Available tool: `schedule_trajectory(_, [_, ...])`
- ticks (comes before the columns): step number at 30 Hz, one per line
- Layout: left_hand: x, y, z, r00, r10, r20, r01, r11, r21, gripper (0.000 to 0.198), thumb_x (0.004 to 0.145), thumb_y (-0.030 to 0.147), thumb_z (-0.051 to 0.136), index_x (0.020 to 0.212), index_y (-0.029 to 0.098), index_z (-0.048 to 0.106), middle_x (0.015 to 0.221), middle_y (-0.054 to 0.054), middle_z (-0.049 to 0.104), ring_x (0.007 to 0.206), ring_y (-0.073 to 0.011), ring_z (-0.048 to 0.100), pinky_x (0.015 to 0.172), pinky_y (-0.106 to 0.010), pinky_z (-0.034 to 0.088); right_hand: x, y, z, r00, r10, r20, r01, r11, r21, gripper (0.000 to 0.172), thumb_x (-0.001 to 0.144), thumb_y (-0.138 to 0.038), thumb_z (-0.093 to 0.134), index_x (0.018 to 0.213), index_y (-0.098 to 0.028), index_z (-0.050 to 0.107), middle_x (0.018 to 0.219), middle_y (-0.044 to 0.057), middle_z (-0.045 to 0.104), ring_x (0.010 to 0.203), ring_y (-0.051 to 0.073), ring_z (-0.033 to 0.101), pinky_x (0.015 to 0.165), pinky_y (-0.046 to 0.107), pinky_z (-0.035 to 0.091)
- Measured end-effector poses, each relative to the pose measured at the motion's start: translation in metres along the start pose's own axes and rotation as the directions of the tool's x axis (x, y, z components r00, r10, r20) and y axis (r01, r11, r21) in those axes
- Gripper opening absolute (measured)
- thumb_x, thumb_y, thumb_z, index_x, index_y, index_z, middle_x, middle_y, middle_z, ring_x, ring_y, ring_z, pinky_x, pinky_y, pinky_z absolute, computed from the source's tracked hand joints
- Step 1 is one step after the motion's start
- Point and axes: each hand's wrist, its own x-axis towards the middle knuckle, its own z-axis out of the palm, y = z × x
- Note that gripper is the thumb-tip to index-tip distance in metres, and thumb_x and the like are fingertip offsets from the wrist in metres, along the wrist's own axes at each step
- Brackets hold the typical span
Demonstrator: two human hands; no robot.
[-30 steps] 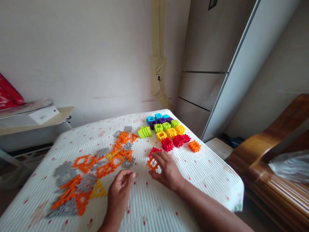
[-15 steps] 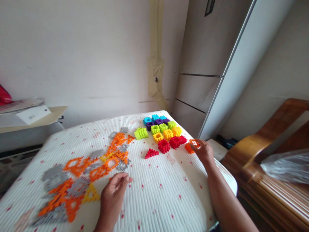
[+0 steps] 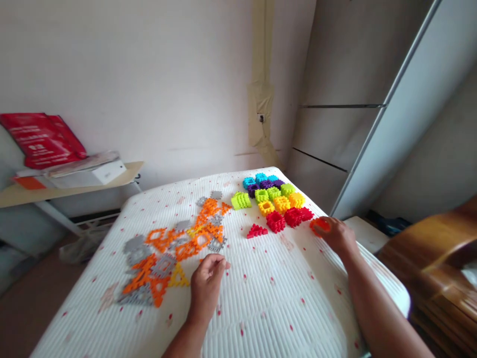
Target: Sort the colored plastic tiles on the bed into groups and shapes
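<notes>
Right hand (image 3: 337, 233) rests on the bed (image 3: 283, 298), fingers curled onto an orange stack (image 3: 319, 226) just right of the red stacks (image 3: 292, 217). Left hand (image 3: 208, 278) loosely curled, holding nothing, near the orange tiles (image 3: 179, 243).

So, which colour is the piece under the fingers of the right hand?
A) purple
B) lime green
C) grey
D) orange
D: the right hand rests its fingers on an orange piece beside the red stacks, far from the grey and lime ones.
</notes>
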Motion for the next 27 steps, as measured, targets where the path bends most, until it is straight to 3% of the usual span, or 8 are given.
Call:
schedule_trajectory(6, [-0.002,0.001,0.002,0.999,0.038,-0.004,-0.038,0.999,-0.007,0.021,0.076,0.039,0.056,0.075,0.018,0.056,0.066,-0.002,0.066,0.067,-0.0174,0.063,0.068,-0.027,0.047,0.003,0.012,0.017,0.998,-0.013,0.056,0.012,1.0,0.027,0.046,0.077,-0.054,0.046,0.105,-0.021,0.063,0.096,0.01,0.068,0.079,0.027,0.064,0.061,0.035,0.045])
schedule_trajectory(10, [0.003,0.003,-0.008,0.984,0.169,-0.056,-0.158,0.974,0.164,0.019,0.078,0.037,0.054,0.076,0.019,0.06,0.071,-0.002,0.066,0.07,-0.0175,0.061,0.068,-0.027,0.046,0.001,0.009,0.012,0.998,-0.02,-0.051,0.019,1.0,-0.015,0.052,0.077,-0.058,0.046,0.11,-0.02,0.061,0.101,0.013,0.067,0.085,0.032,0.062,0.062,0.04,0.045])
schedule_trajectory(14, [0.024,0.0,-0.04,0.892,0.41,-0.19,-0.291,0.843,0.452,0.015,0.078,0.032,0.052,0.079,0.021,0.063,0.081,-0.005,0.066,0.081,-0.0199,0.06,0.077,-0.031,0.046,-0.001,-0.002,-0.002,0.952,-0.067,-0.297,0.069,0.998,-0.005,0.051,0.081,-0.054,0.044,0.115,-0.019,0.057,0.114,0.014,0.061,0.099,0.034,0.056,0.073,0.046,0.043])
schedule_trajectory(16, [0.037,-0.003,-0.06,0.837,0.492,-0.239,-0.281,0.761,0.584,0.017,0.079,0.029,0.049,0.082,0.021,0.064,0.086,-0.007,0.067,0.087,-0.0223,0.059,0.083,-0.035,0.044,-0.001,-0.009,-0.007,0.923,-0.102,-0.372,0.119,0.993,0.024,0.048,0.083,-0.051,0.044,0.115,-0.017,0.057,0.114,0.015,0.061,0.1,0.033,0.055,0.077,0.047,0.042])
schedule_trajectory(18, [0.048,-0.005,-0.075,0.819,0.525,-0.232,-0.233,0.674,0.701,0.022,0.079,0.026,0.046,0.088,0.019,0.065,0.091,-0.01,0.067,0.091,-0.0252,0.058,0.086,-0.039,0.042,-0.002,-0.014,-0.007,0.904,-0.14,-0.404,0.173,0.984,0.045,0.046,0.085,-0.048,0.043,0.114,-0.016,0.058,0.114,0.015,0.061,0.1,0.033,0.055,0.079,0.046,0.041])
schedule_trajectory(20, [0.056,-0.008,-0.081,0.837,0.527,-0.143,-0.236,0.586,0.775,0.028,0.079,0.023,0.044,0.095,0.018,0.066,0.1,-0.011,0.067,0.097,-0.0267,0.056,0.089,-0.041,0.041,-0.003,-0.019,-0.005,0.889,-0.183,-0.42,0.227,0.972,0.057,0.044,0.085,-0.047,0.044,0.114,-0.016,0.058,0.115,0.015,0.06,0.099,0.031,0.056,0.08,0.044,0.041])
schedule_trajectory(23, [0.061,-0.011,-0.071,0.871,0.488,0.051,-0.311,0.467,0.828,0.032,0.076,0.021,0.049,0.103,0.023,0.065,0.115,-0.01,0.063,0.111,-0.0285,0.05,0.097,-0.044,0.035,-0.005,-0.028,-0.001,0.864,-0.245,-0.44,0.304,0.95,0.069,0.041,0.086,-0.044,0.046,0.113,-0.017,0.059,0.115,0.014,0.06,0.098,0.029,0.056,0.081,0.042,0.041])
schedule_trajectory(27, [0.061,-0.013,-0.048,0.919,0.387,0.068,-0.226,0.378,0.898,0.041,0.071,0.024,0.058,0.111,0.027,0.062,0.116,-0.012,0.062,0.116,-0.0327,0.046,0.096,-0.051,0.03,-0.009,-0.041,-0.001,0.823,-0.353,-0.445,0.428,0.901,0.078,0.033,0.086,-0.037,0.049,0.109,-0.016,0.06,0.113,0.014,0.062,0.096,0.027,0.057,0.082,0.04,0.041])
